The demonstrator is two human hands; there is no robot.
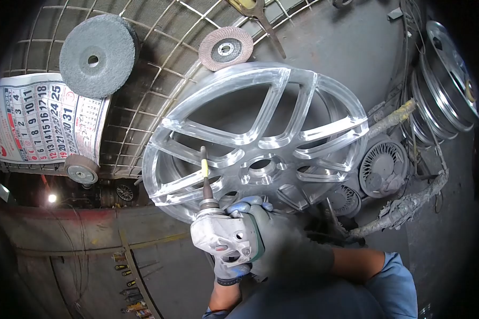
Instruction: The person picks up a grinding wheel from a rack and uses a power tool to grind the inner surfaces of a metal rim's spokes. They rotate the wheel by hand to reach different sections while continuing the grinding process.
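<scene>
A power grinder (223, 234) with a pale, worn head and a dark green band is held between both my gloved hands. My right hand (282, 234) wraps round its body from the right, with blue-coated fingertips showing over the top. My left hand (232, 269) grips it from below, partly hidden behind the casing, with a dark band on the wrist. From the head a long thin grinding bit (205, 167) with a yellow section points upward. It overlaps the spokes of a bare silver alloy wheel (261, 143) tilted in front of me.
A flap disc (226, 49), a thick grey abrasive wheel (97, 56) and a calendar (48, 119) hang on a wire grid at the upper left. More rims (442, 85) and round wheel covers (383, 165) stand at right, near a crusted metal bar (404, 204).
</scene>
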